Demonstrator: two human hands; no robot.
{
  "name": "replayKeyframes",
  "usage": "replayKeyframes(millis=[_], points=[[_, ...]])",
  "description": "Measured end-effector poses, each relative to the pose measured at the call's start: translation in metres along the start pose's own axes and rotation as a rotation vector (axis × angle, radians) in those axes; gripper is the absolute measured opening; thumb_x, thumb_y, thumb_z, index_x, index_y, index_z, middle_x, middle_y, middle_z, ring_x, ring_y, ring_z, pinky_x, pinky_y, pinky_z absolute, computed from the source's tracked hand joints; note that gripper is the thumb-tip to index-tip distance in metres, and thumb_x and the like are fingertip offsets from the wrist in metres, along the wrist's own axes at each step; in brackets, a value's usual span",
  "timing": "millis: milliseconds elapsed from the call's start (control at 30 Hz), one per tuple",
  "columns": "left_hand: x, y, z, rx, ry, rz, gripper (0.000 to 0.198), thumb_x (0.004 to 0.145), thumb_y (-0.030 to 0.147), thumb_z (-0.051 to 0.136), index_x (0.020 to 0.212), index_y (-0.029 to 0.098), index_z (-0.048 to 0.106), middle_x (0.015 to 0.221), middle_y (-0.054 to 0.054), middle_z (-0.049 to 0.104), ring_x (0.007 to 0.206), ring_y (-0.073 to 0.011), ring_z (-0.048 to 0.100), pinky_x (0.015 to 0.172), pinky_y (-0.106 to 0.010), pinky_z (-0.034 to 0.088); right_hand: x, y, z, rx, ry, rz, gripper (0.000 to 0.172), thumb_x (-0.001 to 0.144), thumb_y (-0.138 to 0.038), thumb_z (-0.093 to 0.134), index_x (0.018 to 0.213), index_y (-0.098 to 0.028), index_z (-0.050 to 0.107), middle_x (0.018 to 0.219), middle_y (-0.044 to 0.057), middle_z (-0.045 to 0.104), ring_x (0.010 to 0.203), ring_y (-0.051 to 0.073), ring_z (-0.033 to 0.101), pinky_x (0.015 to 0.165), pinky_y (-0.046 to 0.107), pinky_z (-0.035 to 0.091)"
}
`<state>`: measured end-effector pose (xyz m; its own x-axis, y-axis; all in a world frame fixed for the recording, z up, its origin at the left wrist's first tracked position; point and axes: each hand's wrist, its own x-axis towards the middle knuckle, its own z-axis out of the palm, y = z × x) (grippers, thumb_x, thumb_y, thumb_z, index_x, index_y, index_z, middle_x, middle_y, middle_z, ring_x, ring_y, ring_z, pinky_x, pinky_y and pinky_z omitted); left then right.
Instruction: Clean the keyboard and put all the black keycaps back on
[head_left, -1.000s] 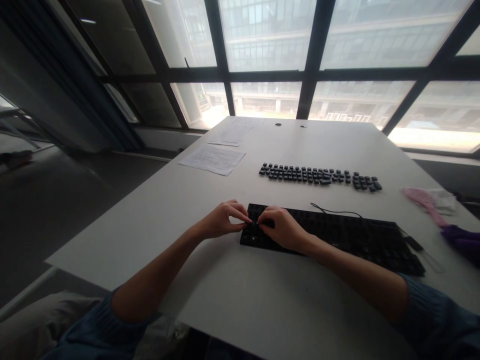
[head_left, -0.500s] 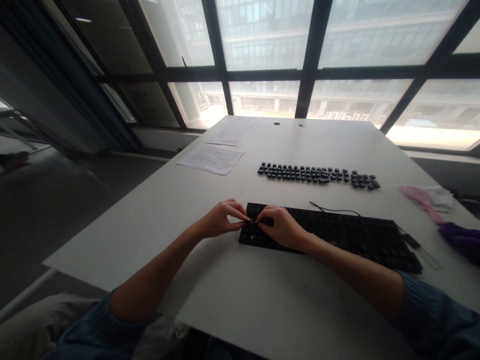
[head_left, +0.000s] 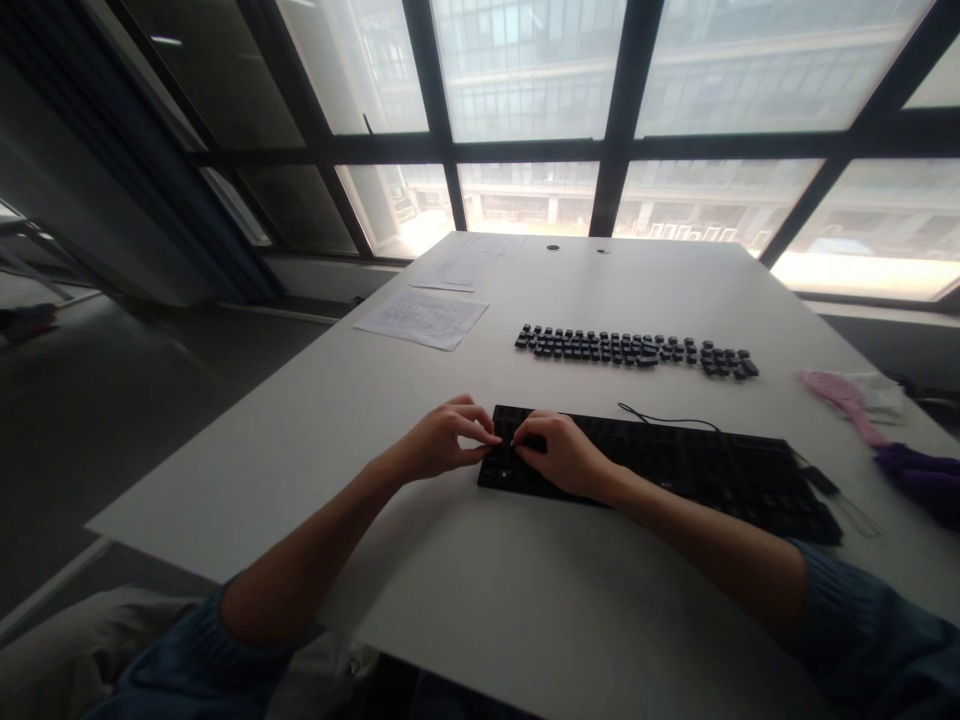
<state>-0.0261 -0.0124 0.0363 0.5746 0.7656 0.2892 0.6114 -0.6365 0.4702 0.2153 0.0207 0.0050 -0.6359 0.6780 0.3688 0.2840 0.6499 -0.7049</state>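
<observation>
A black keyboard lies at a slant on the white table, with dark gaps over much of its surface. At its left end, my left hand pinches thumb and fingertips together over the keys' edge. Just to the right, my right hand is curled, its thumb and forefinger pressed together above the same corner. Whatever sits between the fingertips of either hand is too small to make out. Beyond the keyboard, several loose black keycaps stand in rows. A black cable curves along the keyboard's far edge.
Printed sheets of paper lie on the table at the left. On the right are a small tool with a wire loop, a pink item and purple cloth. Large windows stand behind.
Both hands stay at the keyboard's left end. The fingertips of my left hand have shifted very slightly; everything else stays put.
</observation>
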Motion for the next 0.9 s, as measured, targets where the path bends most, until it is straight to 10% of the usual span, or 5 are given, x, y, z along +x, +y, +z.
replayKeyframes(millis=[900], points=[[-0.001, 0.043, 0.004, 0.478, -0.107, 0.029, 0.025, 0.096, 0.026, 0.055, 0.085, 0.021, 0.077, 0.099, -0.008, 0.069, 0.099, -0.0238, 0.059, 0.087, -0.039, 0.045, -0.002, -0.006, 0.004, -0.154, -0.023, -0.204, 0.019, 0.085, -0.003, 0.060, 0.073, -0.018, 0.065, 0.089, 0.007, 0.065, 0.090, 0.020, 0.057, 0.085, 0.033, 0.049]])
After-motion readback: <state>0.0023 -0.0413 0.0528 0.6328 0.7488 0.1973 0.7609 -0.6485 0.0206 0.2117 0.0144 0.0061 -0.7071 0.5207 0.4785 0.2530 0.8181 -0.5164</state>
